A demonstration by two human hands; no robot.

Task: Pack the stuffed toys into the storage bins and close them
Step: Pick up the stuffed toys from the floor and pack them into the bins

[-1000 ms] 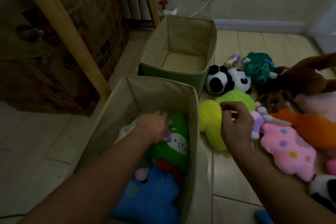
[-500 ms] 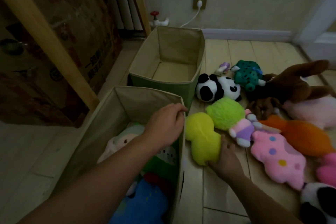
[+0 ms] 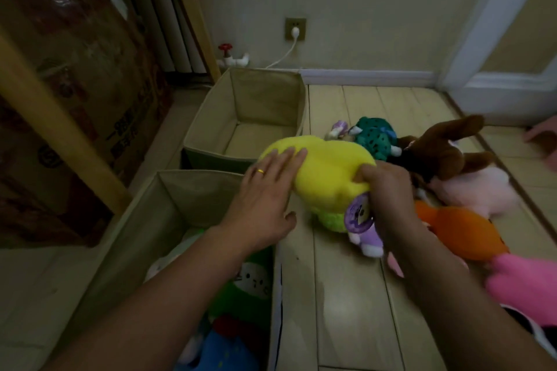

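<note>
My right hand (image 3: 388,193) grips a yellow plush toy (image 3: 325,169) lifted off the floor, with a small purple toy (image 3: 363,224) hanging beside it. My left hand (image 3: 265,199), fingers straight, rests flat against the yellow toy's left end, above the near bin's right wall. The near beige bin (image 3: 193,190) holds a green toy (image 3: 250,277) and a blue toy (image 3: 223,352). The far beige bin (image 3: 265,96) stands open behind it with nothing visible inside.
On the wooden floor at right lie a teal spotted toy (image 3: 375,135), a brown toy (image 3: 443,150), a pale pink toy (image 3: 473,190), an orange toy (image 3: 461,232) and a bright pink toy (image 3: 524,286). A wooden post (image 3: 60,123) and cardboard boxes stand left.
My right hand has lifted the yellow toy off the floor toward the bins. My left hand left the near bin's rim and now touches the toy. The camera view tilted up.
</note>
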